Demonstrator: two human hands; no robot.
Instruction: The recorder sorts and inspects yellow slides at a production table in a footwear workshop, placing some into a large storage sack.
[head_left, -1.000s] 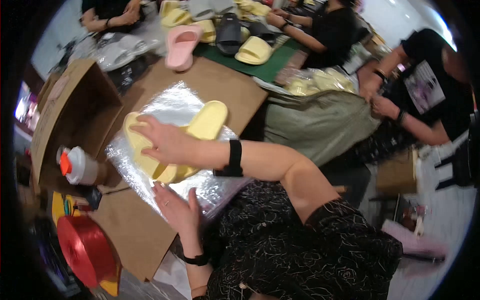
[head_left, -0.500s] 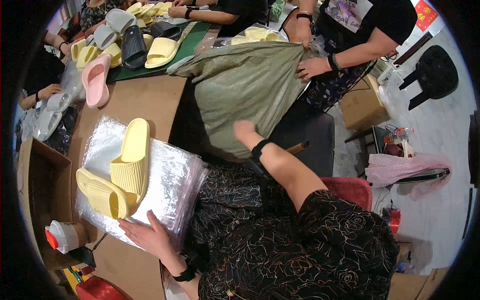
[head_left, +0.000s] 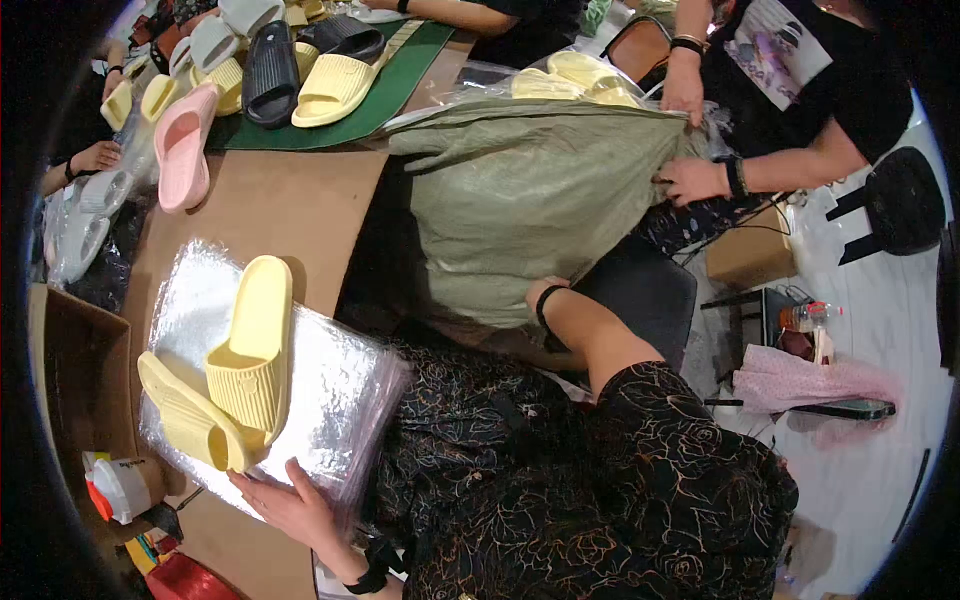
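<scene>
Ribbed yellow slides point(head_left: 248, 388) lie lengthwise, toes toward the nearer, flat, ungrasping left hand point(head_left: 297, 507). Right hand point(head_left: 545, 293), at the olive woven sack point(head_left: 520, 200): grip indeterminable.

Your left hand point(head_left: 292, 508) rests outstretched on clear plastic bags point(head_left: 325, 400), just beside two yellow slippers point(head_left: 245, 390); your right hand point(head_left: 548, 296) is near the green sack point(head_left: 540, 190). A pink slipper point(head_left: 183, 155) lies far left.

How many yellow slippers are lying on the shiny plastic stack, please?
2. One yellow slipper lies nearer the middle of the shiny plastic stack; the other slipper is to its left, one end close to the left hand. None seems hidden there.
</scene>
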